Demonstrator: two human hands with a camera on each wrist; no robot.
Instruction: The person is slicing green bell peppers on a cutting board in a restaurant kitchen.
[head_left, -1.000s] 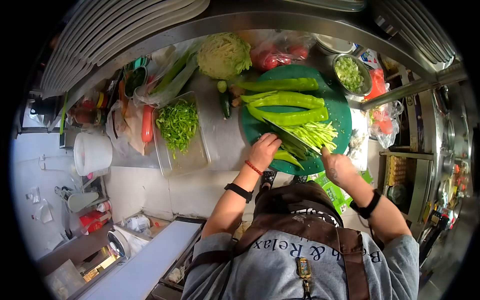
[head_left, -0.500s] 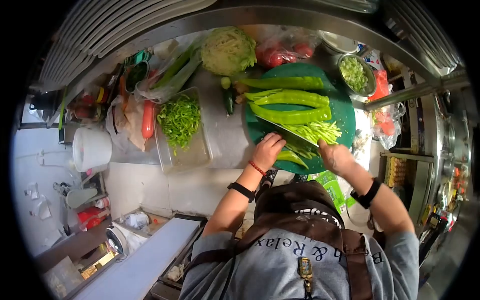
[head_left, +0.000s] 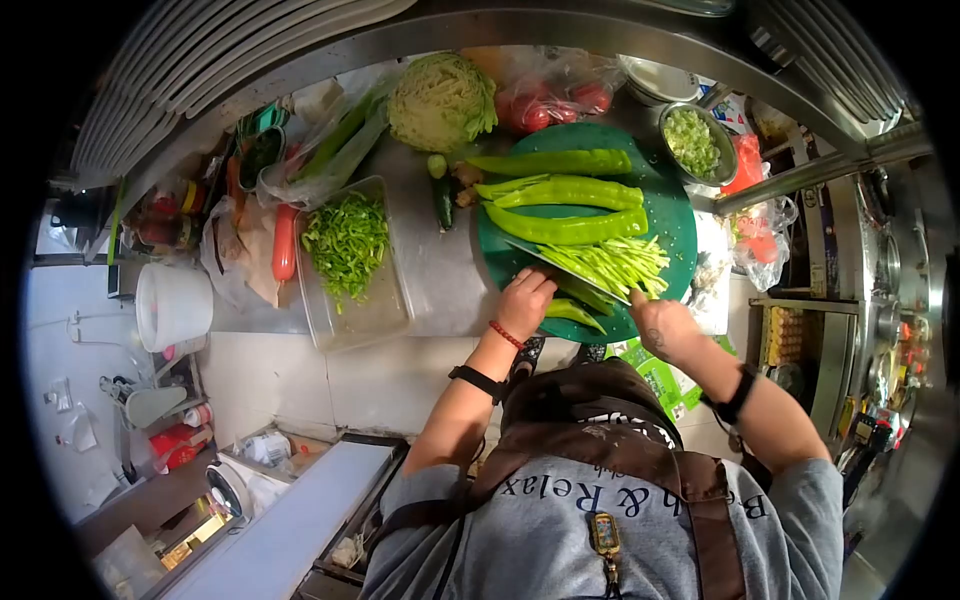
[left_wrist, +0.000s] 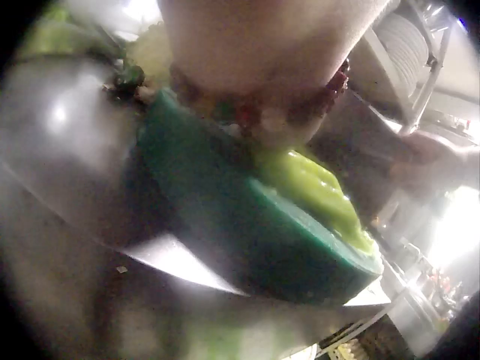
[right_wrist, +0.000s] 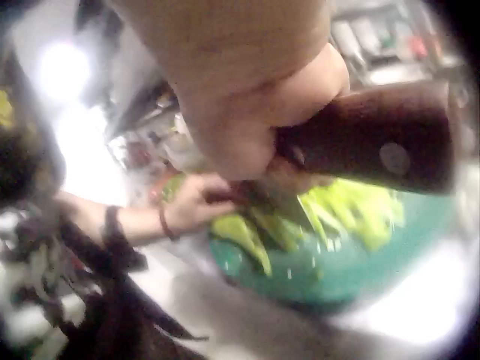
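Pepper: a cut green pepper (head_left: 578, 308) lies at the lower centre of the head view, on the near edge of the cutting board (head_left: 682, 228). It is glossy, pale green and tapers to a point at its right end.
Axis: its length runs left to right across the frame, dipping slightly to the right; the knife (head_left: 572, 272) lies along its far side.
Left hand: the left hand (head_left: 525, 302) is the nearer one. It sits on the pepper's left end with its fingers (head_left: 538, 284) curled down on it, the knuckles towards the blade.
Right hand: the right hand (head_left: 665, 330) is at the pepper's right, wrapped tightly round the dark wooden handle (right_wrist: 375, 139).
Strips: a heap of thin pepper strips (head_left: 618, 262) lies just beyond the blade.
Whole peppers: three long whole peppers (head_left: 570, 192) lie side by side farther up the board, also left to right.
Counter: the steel counter (head_left: 440, 270) carries the board. Left of it is a clear tub (head_left: 400, 322) with chopped pepper, and a cabbage (head_left: 440, 100) sits at upper centre. A metal bowl (head_left: 722, 152) of chopped greens is at upper right.
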